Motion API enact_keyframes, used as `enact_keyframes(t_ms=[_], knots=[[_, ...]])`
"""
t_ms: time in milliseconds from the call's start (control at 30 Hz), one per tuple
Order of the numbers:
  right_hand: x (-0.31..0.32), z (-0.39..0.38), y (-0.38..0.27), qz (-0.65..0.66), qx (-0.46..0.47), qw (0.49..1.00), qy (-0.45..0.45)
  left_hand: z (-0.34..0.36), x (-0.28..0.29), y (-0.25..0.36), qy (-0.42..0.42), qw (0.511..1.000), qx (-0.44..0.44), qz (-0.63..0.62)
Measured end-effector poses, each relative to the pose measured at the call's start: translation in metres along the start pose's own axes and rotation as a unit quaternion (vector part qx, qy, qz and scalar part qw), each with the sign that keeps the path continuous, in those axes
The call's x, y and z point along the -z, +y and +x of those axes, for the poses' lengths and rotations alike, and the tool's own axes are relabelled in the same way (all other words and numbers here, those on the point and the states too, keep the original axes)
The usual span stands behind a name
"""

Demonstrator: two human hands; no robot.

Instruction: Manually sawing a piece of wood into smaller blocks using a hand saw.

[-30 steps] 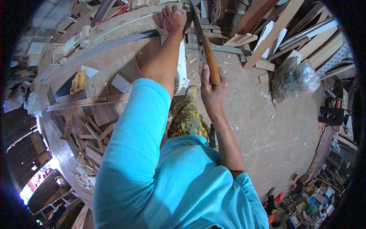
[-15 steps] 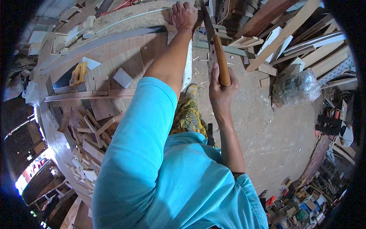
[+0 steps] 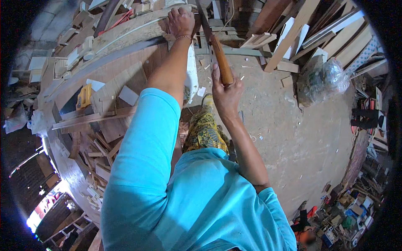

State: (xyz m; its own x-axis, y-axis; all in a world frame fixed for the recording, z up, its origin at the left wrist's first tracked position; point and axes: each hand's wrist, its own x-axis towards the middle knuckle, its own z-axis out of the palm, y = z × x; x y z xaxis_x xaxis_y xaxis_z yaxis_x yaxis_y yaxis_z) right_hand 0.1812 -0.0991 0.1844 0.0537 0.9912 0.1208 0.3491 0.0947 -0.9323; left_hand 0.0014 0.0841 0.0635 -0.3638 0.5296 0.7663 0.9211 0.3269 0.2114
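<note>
My right hand [image 3: 227,93] is wrapped round the wooden handle of a handsaw [image 3: 222,62], thumb laid along its side. The dark blade runs away from me past the top edge of the picture, so its far end is out of sight. Left of the blade, at the end of the workbench [image 3: 130,35], my left hand [image 3: 181,21] presses down with curled fingers. Beside those fingers a small part of a brown piece of wood [image 3: 196,23] shows; my hand covers the rest. Where the blade meets the wood is hard to make out.
A yellow tool [image 3: 84,97] and white offcuts lie on boards at the left. Planks [image 3: 293,35] lean at the far right, near a clear plastic bag [image 3: 326,83]. Small scraps dot the concrete floor [image 3: 293,138]. Mixed clutter [image 3: 347,217] fills the lower right.
The whole view has shifted, so both hands appear further left. Relative to my left hand, my right hand and the saw have moved forward, away from me. Both grips are unchanged.
</note>
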Motion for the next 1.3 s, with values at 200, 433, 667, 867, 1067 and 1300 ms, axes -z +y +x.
enact_keyframes(t_ms=[200,433,667,867,1067,1300], knots=[[-0.015,-0.012,0.026,-0.029,0.141,0.99,-0.004,0.003,0.01,0.003,-0.001,0.999,0.04,-0.032],[0.001,0.002,0.1,0.176,-0.055,0.983,0.003,0.005,0.017,0.005,-0.037,0.997,0.048,-0.036],[-0.013,-0.013,0.085,0.004,0.064,0.997,0.039,0.006,0.012,0.0,-0.045,0.997,0.047,-0.028],[-0.021,-0.023,0.092,0.051,0.048,0.997,0.028,0.005,0.014,0.006,-0.048,0.997,0.056,-0.03],[-0.022,-0.015,0.062,0.136,-0.016,0.99,0.025,0.003,0.013,0.007,-0.052,0.997,0.057,-0.025],[0.013,0.02,-0.02,0.182,-0.135,0.973,-0.039,0.004,0.008,-0.002,-0.038,0.998,0.046,-0.034]])
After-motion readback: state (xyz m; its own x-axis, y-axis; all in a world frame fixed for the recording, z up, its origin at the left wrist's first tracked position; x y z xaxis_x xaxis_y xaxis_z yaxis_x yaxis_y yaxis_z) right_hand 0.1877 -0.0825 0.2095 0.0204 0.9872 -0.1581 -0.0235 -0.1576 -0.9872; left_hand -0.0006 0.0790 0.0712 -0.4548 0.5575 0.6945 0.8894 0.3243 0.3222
